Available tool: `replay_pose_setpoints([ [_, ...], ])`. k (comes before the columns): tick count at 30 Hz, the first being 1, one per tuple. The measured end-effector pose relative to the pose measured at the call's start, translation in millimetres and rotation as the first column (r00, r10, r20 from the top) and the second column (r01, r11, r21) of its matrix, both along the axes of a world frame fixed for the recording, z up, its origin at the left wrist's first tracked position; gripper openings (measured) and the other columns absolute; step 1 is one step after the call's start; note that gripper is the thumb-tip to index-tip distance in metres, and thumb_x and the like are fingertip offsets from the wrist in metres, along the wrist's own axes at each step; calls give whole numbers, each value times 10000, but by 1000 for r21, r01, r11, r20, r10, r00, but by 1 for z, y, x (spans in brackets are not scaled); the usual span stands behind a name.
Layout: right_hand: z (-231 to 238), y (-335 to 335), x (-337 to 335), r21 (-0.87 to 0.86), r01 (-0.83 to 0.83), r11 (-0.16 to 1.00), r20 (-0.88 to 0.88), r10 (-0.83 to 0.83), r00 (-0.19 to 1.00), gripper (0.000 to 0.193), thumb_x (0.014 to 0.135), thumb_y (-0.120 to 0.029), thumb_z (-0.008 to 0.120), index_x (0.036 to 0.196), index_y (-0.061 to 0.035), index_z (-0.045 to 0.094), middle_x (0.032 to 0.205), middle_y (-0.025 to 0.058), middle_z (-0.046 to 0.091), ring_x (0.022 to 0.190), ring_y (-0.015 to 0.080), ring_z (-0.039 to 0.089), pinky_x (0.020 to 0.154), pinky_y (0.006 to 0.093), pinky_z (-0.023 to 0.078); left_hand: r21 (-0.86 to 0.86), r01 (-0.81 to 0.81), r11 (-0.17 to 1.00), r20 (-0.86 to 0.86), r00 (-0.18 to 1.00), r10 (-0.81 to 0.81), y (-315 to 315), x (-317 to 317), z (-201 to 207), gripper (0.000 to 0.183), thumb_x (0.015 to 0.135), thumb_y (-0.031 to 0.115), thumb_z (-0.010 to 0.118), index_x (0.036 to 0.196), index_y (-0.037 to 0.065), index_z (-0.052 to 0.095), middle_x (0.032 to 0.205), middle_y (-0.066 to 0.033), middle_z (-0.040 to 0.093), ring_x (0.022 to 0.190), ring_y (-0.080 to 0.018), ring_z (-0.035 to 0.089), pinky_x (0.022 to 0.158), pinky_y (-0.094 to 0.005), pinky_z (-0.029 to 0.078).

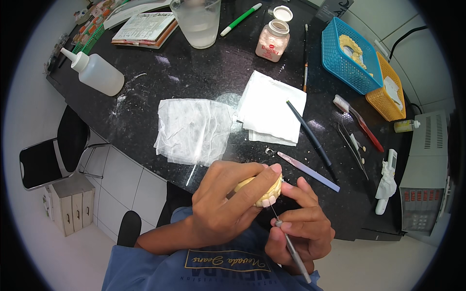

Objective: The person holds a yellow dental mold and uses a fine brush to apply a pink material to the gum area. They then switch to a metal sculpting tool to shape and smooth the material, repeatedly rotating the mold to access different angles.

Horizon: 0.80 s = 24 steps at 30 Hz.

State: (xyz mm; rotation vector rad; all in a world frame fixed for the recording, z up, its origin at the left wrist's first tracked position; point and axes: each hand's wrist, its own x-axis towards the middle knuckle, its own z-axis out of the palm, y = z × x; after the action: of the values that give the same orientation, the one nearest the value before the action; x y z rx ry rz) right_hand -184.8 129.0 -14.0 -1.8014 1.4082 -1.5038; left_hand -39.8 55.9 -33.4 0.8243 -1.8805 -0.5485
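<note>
My left hand is closed around a yellow plaster dental model, with pinkish-white teeth on its lower edge. Its fingers hide much of the model. In my right hand is a thin metal dental instrument, held like a pen. Its fine tip reaches up to the pale teeth; whether it touches them I cannot tell. The right index finger rests close beside the model. Just beyond the hands, a lilac nail file or flat spatula lies on the black worktop.
White tissues and a crinkled white cloth lie ahead. Around them are a dark pen-like tool, an open jar of pink powder, a squeeze bottle, a water cup, tweezers, a toothbrush and a blue basket.
</note>
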Motion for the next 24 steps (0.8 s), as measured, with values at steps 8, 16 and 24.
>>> replay_pose_setpoints([
  [8, 1, 1, 0, 22, -2, 1000, -5, 3, 1000, 266, 751, -46, 789, 916, -90, 586, 791, 65, 692, 1058, 372, 685, 1074, 528, 406, 4, 0, 1000, -6, 1000, 0, 0, 0, 0, 519, 618, 1, 779, 1131, 44, 712, 979, -73, 667, 815, -214, 602, 661, -291, 511],
  [16, 2, 0, 0, 31, -4, 1000, -18, 4, 1000, 269, 754, -51, 790, 920, -91, 583, 803, 61, 689, 1071, 371, 679, 1080, 535, 397, 18, 4, 1000, 2, 1000, -4, 0, 0, 2, 527, 610, 8, 785, 1131, 39, 711, 982, -81, 667, 818, -219, 605, 670, -299, 515],
  [24, 2, 3, -3, 34, -29, 999, -9, 29, 1000, 249, 781, -83, 771, 934, -91, 575, 806, 53, 670, 1077, 372, 676, 1105, 548, 363, -12, 3, 1000, -2, 1000, -3, -1, 0, -1, 429, 689, 32, 770, 1113, 32, 702, 961, -98, 679, 778, -211, 613, 636, -292, 489],
])
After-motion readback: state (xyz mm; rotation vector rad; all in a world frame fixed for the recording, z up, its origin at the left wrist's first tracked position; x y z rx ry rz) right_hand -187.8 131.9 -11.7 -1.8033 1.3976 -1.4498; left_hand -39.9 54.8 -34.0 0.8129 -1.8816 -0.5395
